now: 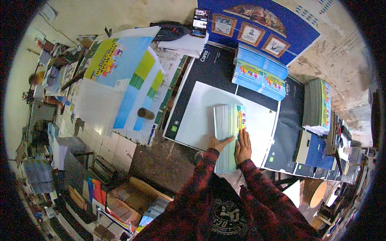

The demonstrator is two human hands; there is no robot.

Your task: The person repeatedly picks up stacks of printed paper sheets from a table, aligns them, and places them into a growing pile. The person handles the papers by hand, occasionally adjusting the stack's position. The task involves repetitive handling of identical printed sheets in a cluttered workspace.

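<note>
- Head view, looking down: a tall stack of booklets (225,120) sits directly in front of the person, between the two hands and touching both. Its long axis runs away from the body, with layered page edges facing up and a yellow, illustrated cover showing along the right side.
- The left hand (218,143) is at the stack's left side, thumb stretched across the page edges; its other fingers are mostly hidden, so I cannot tell how firmly it holds.
- The right hand (243,148) lies flat along the right side, palm turned toward the stack, fingers straight, close together and pointing away from the body. It presses rather than grasps. Neither hand is clearly nearer.
- Beneath the stack is a large white sheet (197,106), laid over black boards (219,60).
- Beyond the sheet, at the back, stand blue booklet piles (259,76); another booklet pile (316,106) stands farther right. Both are well apart from the hands.
- To the left, across a gap, printed sheets (134,98) spread over another surface, with a dark cylinder (145,113) on them.
- Nothing visible comes between either hand and the stack.
</note>
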